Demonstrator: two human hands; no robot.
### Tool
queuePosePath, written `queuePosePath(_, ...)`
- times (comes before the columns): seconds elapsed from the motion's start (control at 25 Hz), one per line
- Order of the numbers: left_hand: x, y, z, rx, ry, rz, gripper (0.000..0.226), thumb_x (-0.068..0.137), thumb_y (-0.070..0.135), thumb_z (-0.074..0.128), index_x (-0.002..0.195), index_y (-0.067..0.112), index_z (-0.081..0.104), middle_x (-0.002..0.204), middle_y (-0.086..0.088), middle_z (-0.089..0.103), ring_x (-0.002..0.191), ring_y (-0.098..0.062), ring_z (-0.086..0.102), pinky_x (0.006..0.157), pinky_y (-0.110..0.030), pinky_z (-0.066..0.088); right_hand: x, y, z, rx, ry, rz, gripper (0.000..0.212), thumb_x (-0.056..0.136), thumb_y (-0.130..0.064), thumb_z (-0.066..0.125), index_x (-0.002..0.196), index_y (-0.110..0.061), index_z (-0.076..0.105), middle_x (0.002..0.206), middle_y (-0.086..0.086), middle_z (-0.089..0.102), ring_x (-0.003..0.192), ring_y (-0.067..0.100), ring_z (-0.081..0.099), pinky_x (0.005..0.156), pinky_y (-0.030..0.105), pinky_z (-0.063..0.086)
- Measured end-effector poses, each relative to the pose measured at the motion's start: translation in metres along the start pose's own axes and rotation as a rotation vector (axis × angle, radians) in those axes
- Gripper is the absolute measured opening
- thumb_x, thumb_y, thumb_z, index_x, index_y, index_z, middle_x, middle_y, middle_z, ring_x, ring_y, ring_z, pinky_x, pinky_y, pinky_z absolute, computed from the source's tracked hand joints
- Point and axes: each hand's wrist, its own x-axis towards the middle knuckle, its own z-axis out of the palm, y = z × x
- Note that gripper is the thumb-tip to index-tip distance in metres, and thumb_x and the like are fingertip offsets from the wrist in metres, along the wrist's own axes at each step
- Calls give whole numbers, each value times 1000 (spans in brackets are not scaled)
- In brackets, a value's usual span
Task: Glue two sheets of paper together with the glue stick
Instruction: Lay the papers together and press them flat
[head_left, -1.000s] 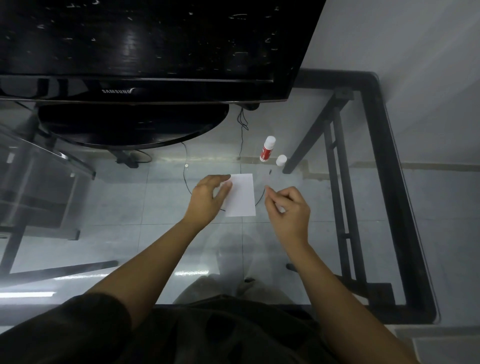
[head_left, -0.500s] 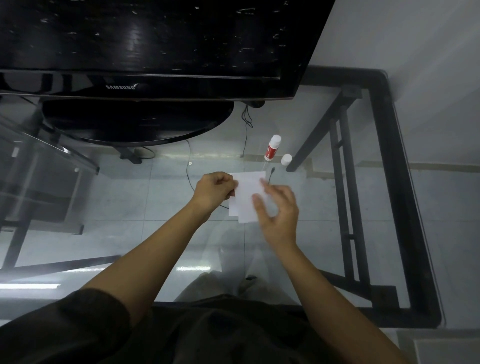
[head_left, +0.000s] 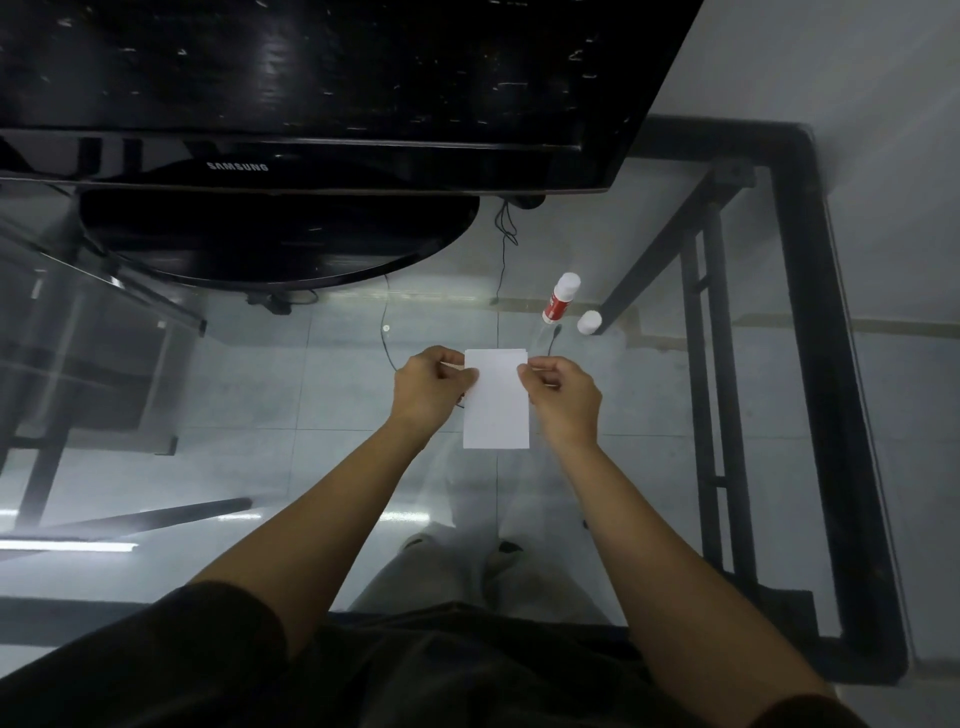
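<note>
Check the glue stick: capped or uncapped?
Uncapped. The glue stick stands upright on the glass; its white cap sits apart beside it.

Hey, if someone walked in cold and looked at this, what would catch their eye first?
The white paper at the centre, pinched at its top corners by the left hand and the right hand above a glass table. Next, the big black TV across the top. Then the red and white glue stick standing just beyond the paper, its cap off beside it.
</note>
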Motion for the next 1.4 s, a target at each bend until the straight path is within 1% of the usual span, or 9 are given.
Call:
queuePosePath(0.16, 7, -6, 6, 108, 80, 69, 14, 81, 18, 70, 87, 9, 62, 74, -4, 65, 67, -18, 62, 68, -23, 51, 9, -2, 3, -43, 29, 2, 14, 83, -23, 67, 91, -12, 67, 80, -7, 63, 67, 3, 56, 58, 2, 34)
queuePosePath(0.36, 9, -7, 10, 172, 110, 113, 14, 82, 19, 69, 84, 7, 63, 73, -3, 64, 67, -16, 61, 60, -13, 43, 11, -1, 5, -58, 36, -11, 10, 82, -22, 67, 87, -12, 67, 77, -7, 63, 68, 5, 58, 61, 8, 39)
queuePosePath(0.52, 9, -6, 14, 210, 141, 115, 15, 82, 19, 68, 85, 6, 64, 73, -1, 62, 67, -14, 58, 57, -8, 38, 12, 0, 5, -73, 42, -11, 10, 83, -23, 67, 87, -13, 66, 77, -8, 62, 68, 5, 57, 60, 7, 38)
queuePosePath(0.6, 8, -6, 15, 225, 158, 110, 15, 82, 19, 67, 85, 5, 64, 74, -2, 62, 67, -13, 57, 57, -10, 39, 12, 0, 6, -92, 46, -16, 12, 83, -23, 66, 88, -13, 66, 77, -8, 62, 66, 4, 56, 59, 7, 37)
queuePosePath(0.72, 9, -3, 17, 231, 169, 94, 13, 81, 16, 67, 84, 4, 63, 74, -3, 62, 68, -16, 56, 64, -20, 42, 12, -2, 7, -115, 63, -15, 11, 84, -22, 66, 87, -12, 66, 78, -5, 65, 63, 3, 53, 56, 6, 34)
queuePosePath(0.8, 10, -1, 19, 238, 174, 77, 13, 80, 16, 67, 83, 4, 62, 73, -3, 61, 69, -17, 56, 66, -23, 43, 11, -4, 8, -135, 70, -21, 10, 83, -20, 66, 86, -10, 66, 80, -1, 68, 63, 4, 54, 55, 5, 34)
queuePosePath(1.04, 11, -1, 19, 249, 169, 58, 13, 79, 17, 68, 82, 5, 63, 74, -2, 61, 71, -18, 56, 66, -23, 43, 9, -4, 7, -177, 71, -40, 11, 84, -19, 66, 89, -9, 66, 86, 5, 71, 67, 7, 56, 58, 5, 34)
queuePosePath(1.24, 13, 2, 19, 252, 158, 32, 13, 79, 17, 68, 81, 5, 62, 76, -4, 62, 75, -21, 58, 69, -26, 46, 10, -6, 6, -204, 79, -76, 13, 83, -20, 67, 88, -7, 65, 85, 8, 71, 67, 11, 57, 68, 17, 44)
queuePosePath(1.4, 12, 3, 19, 231, 146, 12, 12, 79, 16, 67, 79, 7, 60, 75, -4, 62, 75, -21, 58, 65, -26, 44, 14, -7, 6, -240, 87, -67, 16, 82, -22, 69, 89, -8, 65, 87, 8, 70, 68, 10, 55, 67, 18, 43)
